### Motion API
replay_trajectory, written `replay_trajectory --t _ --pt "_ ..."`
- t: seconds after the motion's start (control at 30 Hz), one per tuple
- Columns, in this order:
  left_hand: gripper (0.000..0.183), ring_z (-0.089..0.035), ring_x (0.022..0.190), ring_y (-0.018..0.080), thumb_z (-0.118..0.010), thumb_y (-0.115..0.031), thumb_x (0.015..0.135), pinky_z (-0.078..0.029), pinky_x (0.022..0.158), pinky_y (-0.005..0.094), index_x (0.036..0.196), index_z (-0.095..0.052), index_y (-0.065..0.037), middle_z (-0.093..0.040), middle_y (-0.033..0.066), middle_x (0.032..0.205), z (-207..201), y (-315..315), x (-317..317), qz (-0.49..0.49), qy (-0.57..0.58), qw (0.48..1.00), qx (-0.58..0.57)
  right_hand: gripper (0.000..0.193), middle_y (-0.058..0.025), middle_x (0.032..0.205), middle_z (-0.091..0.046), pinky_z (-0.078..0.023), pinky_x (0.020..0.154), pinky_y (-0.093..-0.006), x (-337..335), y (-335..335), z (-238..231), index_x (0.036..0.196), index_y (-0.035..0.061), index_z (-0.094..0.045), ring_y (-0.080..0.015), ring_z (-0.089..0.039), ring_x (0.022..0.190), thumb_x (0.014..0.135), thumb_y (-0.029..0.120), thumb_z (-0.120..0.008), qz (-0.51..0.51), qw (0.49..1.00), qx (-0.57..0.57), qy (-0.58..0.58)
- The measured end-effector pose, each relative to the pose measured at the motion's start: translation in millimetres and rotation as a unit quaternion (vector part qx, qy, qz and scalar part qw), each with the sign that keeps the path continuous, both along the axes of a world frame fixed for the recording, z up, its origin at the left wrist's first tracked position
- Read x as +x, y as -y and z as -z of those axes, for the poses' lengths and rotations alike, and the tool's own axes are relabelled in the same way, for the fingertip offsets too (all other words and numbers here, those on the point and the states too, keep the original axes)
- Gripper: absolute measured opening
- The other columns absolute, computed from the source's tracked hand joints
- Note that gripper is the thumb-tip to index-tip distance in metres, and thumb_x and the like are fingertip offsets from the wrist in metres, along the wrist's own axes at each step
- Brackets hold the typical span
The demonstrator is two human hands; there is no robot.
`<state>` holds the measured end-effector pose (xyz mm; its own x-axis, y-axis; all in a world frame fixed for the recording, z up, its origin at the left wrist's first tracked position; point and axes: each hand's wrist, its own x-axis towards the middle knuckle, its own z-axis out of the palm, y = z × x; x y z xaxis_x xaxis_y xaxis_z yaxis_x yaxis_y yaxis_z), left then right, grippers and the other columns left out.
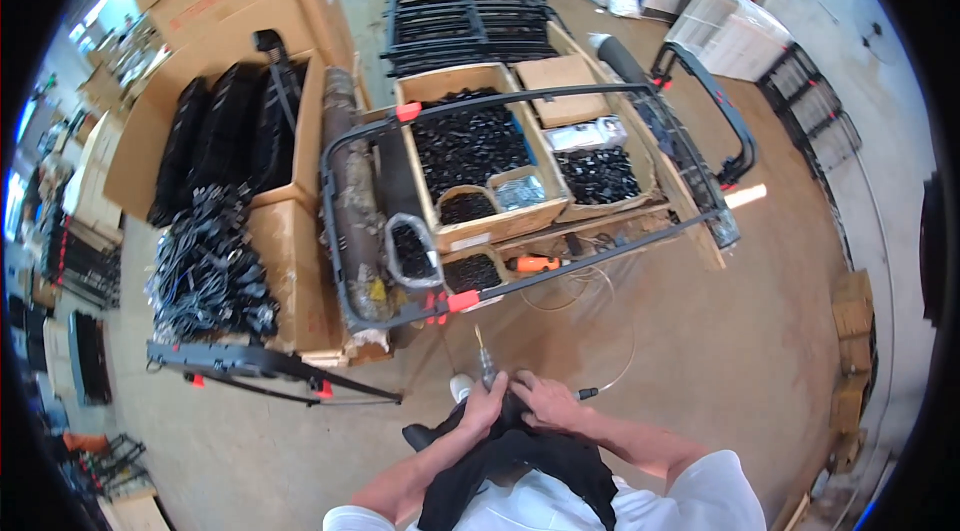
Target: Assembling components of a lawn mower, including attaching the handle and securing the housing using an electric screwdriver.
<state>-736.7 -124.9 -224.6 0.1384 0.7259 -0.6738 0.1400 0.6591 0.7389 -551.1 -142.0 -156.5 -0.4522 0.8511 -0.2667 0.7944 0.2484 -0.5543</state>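
Note:
Close to my body, my left hand [485,405] is closed round an electric screwdriver [487,363]. Its long thin bit points away from me. My right hand [546,401] lies right beside it, fingers curled over something dark; what they grip is hidden. A cable with a black plug-like end [588,393] comes out next to my right wrist and curves away over the floor. Beyond my hands, a black tubular frame [560,281] with red corner pieces [463,301] lies across the workbench, apart from both hands.
Under the frame stand a wooden box of black parts [470,143], a carton of black clips [597,176] and a bag [411,249]. An orange power tool [532,263] lies at the bench edge. Left are cartons [295,276] and bundled cables [212,266]; another frame [270,363] juts out nearby.

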Motion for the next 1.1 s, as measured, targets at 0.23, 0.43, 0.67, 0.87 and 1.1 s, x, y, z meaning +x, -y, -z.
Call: replay_trajectory --t 0.23,0.43,0.67,0.87,1.1 --pt "0.050 -0.073 0.105 0.0257 -0.056 -0.044 0.108 -0.056 0.090 0.0374 0.128 -0.067 0.000 -0.075 0.0183 0.115 -24.1 -64.5 28.9 0.357 -0.054 0.924 0.126 0.069 -0.0221 0.137 -0.058 -0.054 0.103 -0.0485 59.8 3.5 -16.0 0.147 0.0078 -0.053 -0.0412 -0.063 0.125 0.084 0.026 -0.076 0.199 0.970 -0.124 0.069" --pt "0.036 -0.073 0.102 0.0312 -0.063 -0.035 0.104 -0.057 0.091 0.0400 0.125 -0.072 -0.007 -0.074 0.0157 0.115 -94.3 -153.1 84.8 0.334 -0.011 0.908 0.254 0.070 -0.0235 0.134 -0.060 -0.055 0.101 -0.0497 167.6 -46.9 0.4 0.147 0.0076 -0.053 -0.0434 -0.065 0.120 0.084 0.027 -0.077 0.433 0.890 -0.092 0.111" --pt "0.026 -0.070 0.100 0.0339 -0.064 -0.027 0.103 -0.055 0.086 0.0433 0.118 -0.073 -0.008 -0.073 0.0163 0.110 -96.2 -287.1 204.2 0.302 -0.074 0.870 0.383 0.074 -0.0241 0.131 -0.058 -0.056 0.099 -0.0509 311.2 -163.0 82.0 0.151 0.0058 -0.046 -0.0448 -0.064 0.119 0.084 0.020 -0.074 0.503 0.858 -0.007 0.099" --pt "0.020 -0.066 0.104 0.0358 -0.068 -0.022 0.098 -0.054 0.089 0.0479 0.112 -0.071 -0.009 -0.069 0.0146 0.105 -20.1 -414.7 338.3 0.319 -0.233 0.796 0.459 0.070 -0.0290 0.134 -0.053 -0.055 0.100 -0.0523 391.8 -248.3 141.2 0.152 0.0031 -0.042 -0.0476 -0.063 0.118 0.088 0.013 -0.069 0.463 0.875 -0.037 0.137" --pt "0.030 -0.062 0.114 0.0325 -0.074 -0.017 0.089 -0.053 0.095 0.0441 0.114 -0.061 -0.007 -0.064 0.0144 0.112 66.6 -495.4 375.7 0.562 -0.385 0.564 0.467 0.064 -0.0305 0.133 -0.052 -0.053 0.102 -0.0511 413.6 -256.5 135.1 0.147 0.0018 -0.047 -0.0476 -0.058 0.123 0.089 0.014 -0.069 0.388 0.914 -0.069 0.096"
